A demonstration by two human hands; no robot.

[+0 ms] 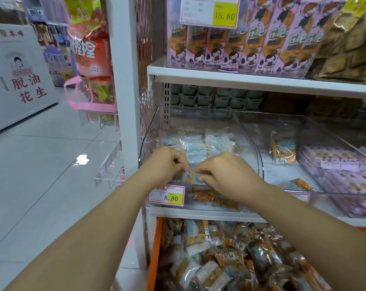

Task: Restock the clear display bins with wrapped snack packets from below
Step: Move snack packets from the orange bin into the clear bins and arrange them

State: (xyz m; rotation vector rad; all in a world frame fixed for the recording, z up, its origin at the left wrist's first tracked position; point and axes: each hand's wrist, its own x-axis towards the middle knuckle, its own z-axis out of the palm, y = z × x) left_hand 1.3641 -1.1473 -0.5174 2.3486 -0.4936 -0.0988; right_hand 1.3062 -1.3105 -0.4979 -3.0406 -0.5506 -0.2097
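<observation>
Both my hands are over the front of the left clear display bin [148, 131]. My left hand [163, 164] and my right hand [228, 175] pinch the two ends of one wrapped snack packet [191, 177], clear wrap with blue print and an orange-brown snack. The bin holds several similar packets [201, 145] toward its back. Below the shelf, an orange-edged storage compartment [154, 255] is heaped with several wrapped packets [224, 253].
A second clear bin [303, 127] to the right holds a few packets and purple boxes [337, 164]. A price tag reading 8.80 [166, 196] hangs on the bin front. A white shelf [240, 78] above carries pink snack boxes. Tiled aisle floor [41, 164] lies left.
</observation>
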